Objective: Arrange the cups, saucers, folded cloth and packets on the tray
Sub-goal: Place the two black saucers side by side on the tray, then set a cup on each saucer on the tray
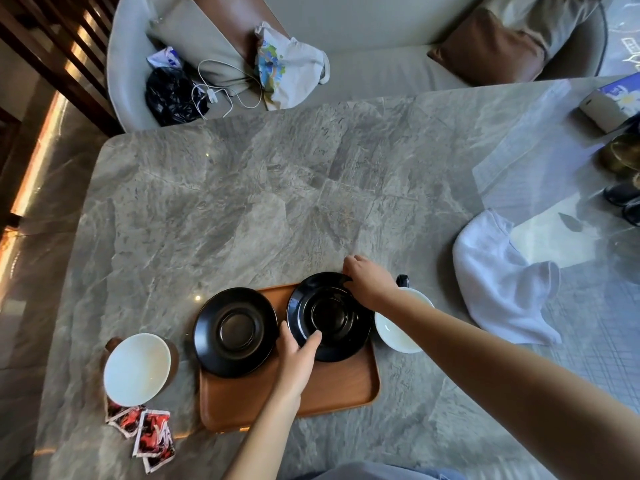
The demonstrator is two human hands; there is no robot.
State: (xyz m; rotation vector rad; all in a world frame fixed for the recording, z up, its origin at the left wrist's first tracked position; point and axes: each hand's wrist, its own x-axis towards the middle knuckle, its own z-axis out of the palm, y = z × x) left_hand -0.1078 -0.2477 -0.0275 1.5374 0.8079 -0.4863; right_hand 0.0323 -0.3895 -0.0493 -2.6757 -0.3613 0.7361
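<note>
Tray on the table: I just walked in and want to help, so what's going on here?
A person is laying out the wooden tray. The left hand and the right hand grip the right saucer by its rim at the tray's far right corner. The left saucer sits on the tray, overhanging its left edge. The left cup, right cup, packets and crumpled cloth are still on the table.

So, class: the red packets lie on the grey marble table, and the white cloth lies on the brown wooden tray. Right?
Not quite: the head view shows the white cloth lying on the grey marble table, right of the brown wooden tray.
</note>
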